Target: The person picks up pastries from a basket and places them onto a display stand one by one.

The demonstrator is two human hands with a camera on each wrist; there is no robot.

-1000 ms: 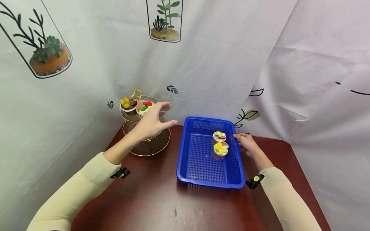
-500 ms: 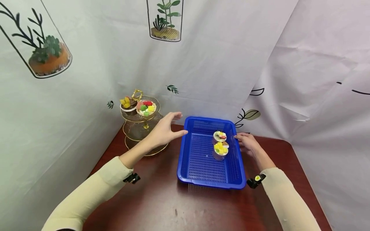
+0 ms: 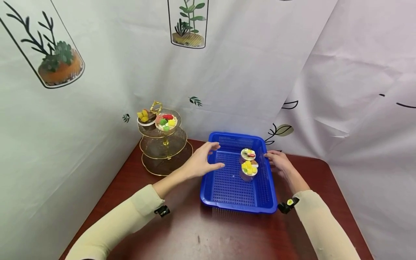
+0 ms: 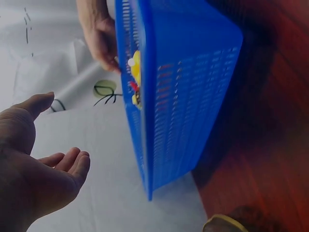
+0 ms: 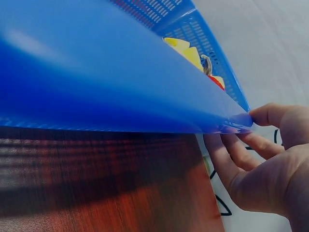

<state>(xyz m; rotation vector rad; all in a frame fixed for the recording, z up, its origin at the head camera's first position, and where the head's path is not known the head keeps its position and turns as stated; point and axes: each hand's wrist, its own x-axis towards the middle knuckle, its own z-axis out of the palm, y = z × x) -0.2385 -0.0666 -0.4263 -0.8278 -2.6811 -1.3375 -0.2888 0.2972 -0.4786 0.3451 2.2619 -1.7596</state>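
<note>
My left hand [image 3: 202, 161] hovers over the left rim of a blue plastic basket [image 3: 238, 208], fingers and thumb spread apart, holding nothing. In the left wrist view that hand [image 4: 43, 179] is apart from the basket wall [image 4: 188, 106]. My right hand [image 3: 280, 161] pinches the basket's right rim, thumb on top and fingers below in the right wrist view. Inside the basket, toward its right side, stand two dessert cups: one topped with yellow cubes [image 3: 249, 169], and behind it one with a cream-and-fruit top [image 3: 248, 154].
A gold-rimmed three-tier stand [image 3: 163, 145] is at the back left. Its top tier bears a chocolate cup with yellow pieces [image 3: 147, 121] and a cup with red, green and yellow toppings [image 3: 167, 122]. Printed cloth [image 3: 240, 72] hangs behind the red-brown table [image 3: 182, 231].
My left hand has moved right and toward me, from beside the tiered stand to over the basket's left rim, staying spread. My right hand stays on the basket's right rim.
</note>
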